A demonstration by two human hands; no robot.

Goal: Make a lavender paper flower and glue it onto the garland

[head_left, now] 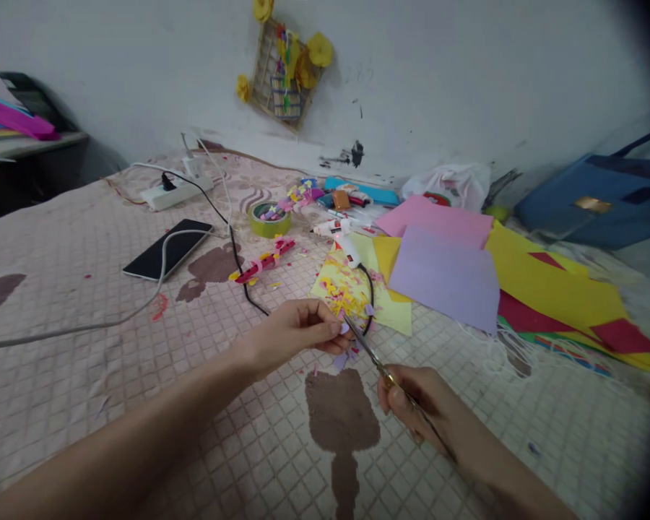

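In the middle of the head view, my left hand [303, 328] pinches a small piece of light purple paper [344, 328] between thumb and fingers. My right hand [427, 404] is wrapped around a pair of scissors [376, 359], whose tips reach the paper at my left fingertips. Whether the blades are apart is too small to tell. Just beyond both hands, yellow and pink paper scraps [342, 292] lie on a pale yellow sheet [398, 315]. A few purple snippets [342, 359] lie under my left fingers.
A white glue gun [348, 250] with a black cord rests behind the scraps. Coloured paper sheets [447, 274] lie at the right. Leftward are a red decorated strip [265, 261], a roll of tape [269, 219], a phone [167, 249], a power strip [176, 191] and loose cables.
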